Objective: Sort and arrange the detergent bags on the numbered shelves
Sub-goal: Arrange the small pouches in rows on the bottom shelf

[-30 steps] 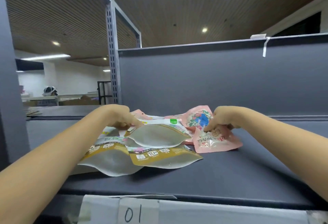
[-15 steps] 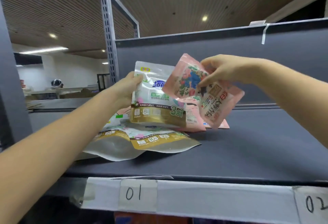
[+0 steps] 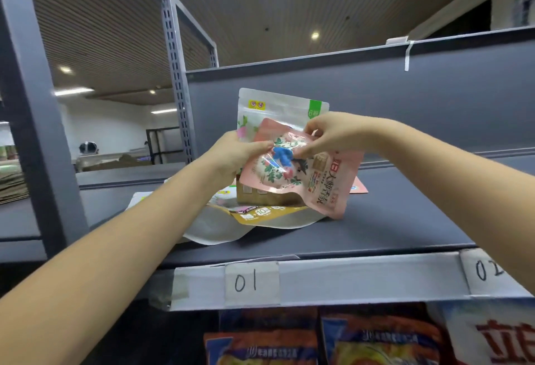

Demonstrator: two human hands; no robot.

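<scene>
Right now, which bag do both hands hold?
The pink bag in front: left hand and right hand both pinch it. The white bag stands behind; others lie flat on the shelf.

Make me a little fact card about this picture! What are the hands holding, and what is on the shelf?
left hand: grips the white and gold detergent bag, held upright
right hand: pinches the pink detergent bag, in front of the white one
shelf: grey, with more bags lying flat
flat bags: white and gold, under the held ones
label 01: on the front edge, below the bags
label 02: further right, partly cut off
</scene>
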